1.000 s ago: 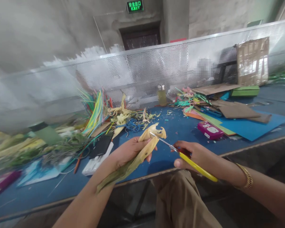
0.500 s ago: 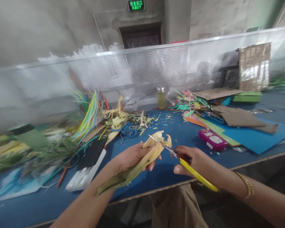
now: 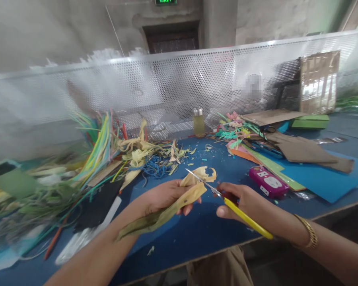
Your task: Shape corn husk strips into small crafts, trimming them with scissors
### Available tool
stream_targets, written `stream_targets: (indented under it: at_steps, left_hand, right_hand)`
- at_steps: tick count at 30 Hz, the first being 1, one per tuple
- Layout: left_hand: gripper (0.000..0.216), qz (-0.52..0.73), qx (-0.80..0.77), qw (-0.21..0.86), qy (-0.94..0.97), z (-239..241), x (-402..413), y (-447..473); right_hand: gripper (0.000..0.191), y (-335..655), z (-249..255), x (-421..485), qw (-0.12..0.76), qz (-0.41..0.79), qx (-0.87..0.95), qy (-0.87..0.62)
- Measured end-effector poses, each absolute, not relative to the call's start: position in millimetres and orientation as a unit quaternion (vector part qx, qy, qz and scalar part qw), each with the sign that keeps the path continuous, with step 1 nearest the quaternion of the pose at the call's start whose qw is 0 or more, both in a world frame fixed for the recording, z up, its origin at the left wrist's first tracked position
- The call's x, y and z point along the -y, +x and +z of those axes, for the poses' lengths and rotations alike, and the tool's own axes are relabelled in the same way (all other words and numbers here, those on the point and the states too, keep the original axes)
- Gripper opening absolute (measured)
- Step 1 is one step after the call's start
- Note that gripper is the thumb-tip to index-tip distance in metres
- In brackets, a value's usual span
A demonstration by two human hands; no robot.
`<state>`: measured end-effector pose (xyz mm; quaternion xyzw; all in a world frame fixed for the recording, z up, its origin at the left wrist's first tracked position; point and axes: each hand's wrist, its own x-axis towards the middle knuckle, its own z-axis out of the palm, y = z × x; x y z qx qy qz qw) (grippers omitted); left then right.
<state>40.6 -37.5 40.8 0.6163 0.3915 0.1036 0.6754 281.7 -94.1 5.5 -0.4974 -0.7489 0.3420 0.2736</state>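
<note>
Your left hand (image 3: 164, 196) is closed round the dried husk (image 3: 167, 213), its curled tip just beyond your fingers (image 3: 186, 208). Your right hand (image 3: 241, 198) grips the yellow scissors (image 3: 244, 217), blades at that tip. Advised: keep fingers behind the blades, husk steady above the counter (image 3: 197, 234).

counts, bench view:
- hands: two, a left hand (image 3: 164, 196) and a right hand (image 3: 241, 198)
- yellow-handled scissors (image 3: 235, 209): one pair, in the right hand
- dried husk strip (image 3: 193, 190): one, gripped in the left hand
- gold bangle (image 3: 312, 234): one
- magenta box (image 3: 268, 182): one
- green box (image 3: 310, 121): one
- small bottle (image 3: 198, 121) of yellowish liquid: one, or two set tight together; cannot tell
- tangle of blue thread (image 3: 153, 167): one
- leaning cardboard panel (image 3: 319, 81): one
- perforated metal screen (image 3: 179, 87): one
- loose husk scraps and coloured strips: too many and too blurred to count
</note>
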Motion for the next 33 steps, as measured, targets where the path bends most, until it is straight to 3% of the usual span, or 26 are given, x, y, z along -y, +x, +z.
stream_targets:
  at_steps: [10,16,20,27,31,33]
  left_hand:
    - [0.029,0.131,-0.392,0.680,0.605,35.8,26.0,53.3]
    - [0.034,0.263,-0.464,0.653,0.538,37.2,14.3,34.9]
    - [0.033,0.421,-0.493,0.590,0.482,43.9,8.1,16.1]
    - [0.026,0.586,-0.463,0.552,0.371,42.9,7.5,1.9]
    - [0.018,0.603,-0.452,0.562,0.341,39.7,6.2,-4.3]
    - [0.015,0.620,-0.438,0.565,0.322,38.6,4.3,-8.5]
  right_hand:
    - [0.046,285.3,-1.5,82.5,0.311,0.324,0.708,-0.545]
    - [0.050,319.5,18.3,57.1,0.311,0.154,0.717,-0.605]
    - [0.051,325.1,24.9,40.0,0.210,0.040,0.744,-0.634]
    - [0.028,299.9,28.8,6.3,-0.021,-0.055,0.709,-0.703]
    - [0.036,264.1,21.8,23.0,0.050,-0.143,0.745,-0.650]
    - [0.044,245.1,10.9,28.9,0.093,-0.099,0.840,-0.526]
